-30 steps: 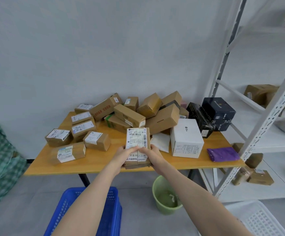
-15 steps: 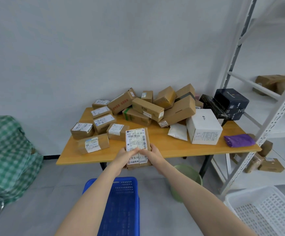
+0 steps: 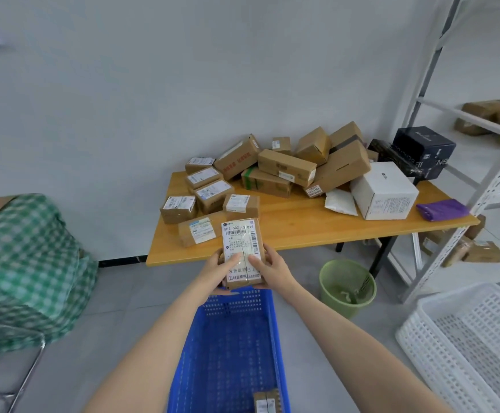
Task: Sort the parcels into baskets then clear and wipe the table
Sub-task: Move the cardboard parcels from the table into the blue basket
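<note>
Both hands hold one brown parcel with a white shipping label, upright, just off the table's front edge. My left hand grips its left side and my right hand its right side, thumbs on the label. Directly below stands a blue basket on the floor, with one small parcel at its near end. A white basket sits on the floor at the right. Several cardboard parcels are heaped on the wooden table, beside a white box and a black box.
A purple pouch lies at the table's right end and a white mailer near the white box. A green waste bin stands under the table. A white metal shelf with boxes rises at the right. A green checked bag sits left.
I have stepped back from the table: the view has pulled away and the blue basket now lies under the parcel. Both hands keep the same grip on the parcel.
</note>
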Action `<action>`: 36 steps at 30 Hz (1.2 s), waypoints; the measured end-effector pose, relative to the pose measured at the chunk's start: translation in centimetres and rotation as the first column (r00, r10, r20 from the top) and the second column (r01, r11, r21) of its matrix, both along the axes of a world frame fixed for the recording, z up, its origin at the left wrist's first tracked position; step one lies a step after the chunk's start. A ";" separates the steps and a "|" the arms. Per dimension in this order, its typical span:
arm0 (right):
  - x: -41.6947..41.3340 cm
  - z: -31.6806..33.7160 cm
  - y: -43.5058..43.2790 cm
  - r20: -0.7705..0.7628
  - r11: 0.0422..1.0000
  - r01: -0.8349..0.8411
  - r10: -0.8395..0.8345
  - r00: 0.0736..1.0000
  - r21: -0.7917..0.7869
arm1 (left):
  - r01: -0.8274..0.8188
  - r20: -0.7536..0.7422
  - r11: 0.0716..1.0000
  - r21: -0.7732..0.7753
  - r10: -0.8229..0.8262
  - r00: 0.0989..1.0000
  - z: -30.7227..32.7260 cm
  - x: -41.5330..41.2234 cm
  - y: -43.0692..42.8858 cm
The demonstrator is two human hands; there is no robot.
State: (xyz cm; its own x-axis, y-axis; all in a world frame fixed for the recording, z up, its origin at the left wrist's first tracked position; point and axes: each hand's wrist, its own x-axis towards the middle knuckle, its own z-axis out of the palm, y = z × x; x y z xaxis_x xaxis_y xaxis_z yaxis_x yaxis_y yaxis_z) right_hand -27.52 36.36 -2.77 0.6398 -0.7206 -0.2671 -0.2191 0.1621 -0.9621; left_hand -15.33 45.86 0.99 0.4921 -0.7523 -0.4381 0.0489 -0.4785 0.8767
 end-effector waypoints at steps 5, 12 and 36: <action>0.6 -0.6 0.5 -0.047 1.000 -0.014 0.014 0.999 0.014 | 0.004 -0.070 1.000 -0.003 -0.004 0.998 -2.0 0.3 0.8; 0.8 -2.5 -2.6 -0.046 0.994 -0.093 0.096 0.994 0.059 | -0.056 -0.065 0.998 0.016 0.057 0.996 -4.5 0.2 -1.6; 8.6 -7.3 4.6 -0.157 0.981 0.081 -0.053 0.986 0.177 | 0.141 -0.111 0.975 0.169 -0.123 0.986 -9.2 12.0 2.0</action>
